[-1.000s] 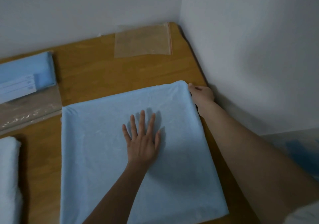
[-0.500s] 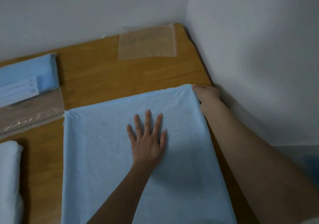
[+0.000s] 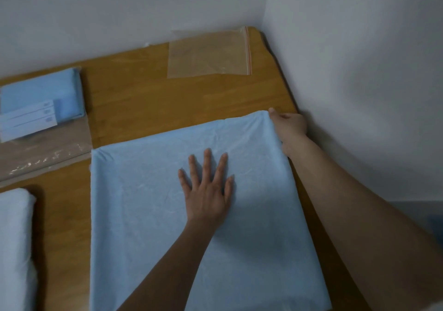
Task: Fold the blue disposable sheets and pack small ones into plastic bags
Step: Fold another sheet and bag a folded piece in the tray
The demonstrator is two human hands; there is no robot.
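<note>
1. At the far left edge, a folded white cloth (image 3: pixel 15 248) lies on the wooden table (image 3: pixel 134 99), its near end cut off by the frame.
2. Behind it, toward the wall, a packed plastic bag (image 3: pixel 40 128) lies flat; folded blue sheets (image 3: pixel 45 90) and three white paper strips (image 3: pixel 28 119) show through its far half, while its near half is clear and glints.
3. The large blue sheet (image 3: pixel 148 226) covers the middle of the table, spread flat with fine creases; its left edge runs just beside the white cloth, with a strip of bare wood between them.
4. The left hand (image 3: pixel 207 196) rests palm down near the middle of the sheet, fingers straight and fanned wide, pressing the fabric to the table.
5. Beyond the sheet, near the far wall, an empty zip bag (image 3: pixel 208 55) lies flat, its red-lined seal on the right side, well apart from the sheet.
6. The right hand (image 3: pixel 290 125) pinches the sheet's far right corner, thumb on top and fingers curled beneath, so the corner stands a little lifted and puckered.
7. The right forearm runs along the sheet's right edge, close to the white side wall (image 3: pixel 359 95).
</note>
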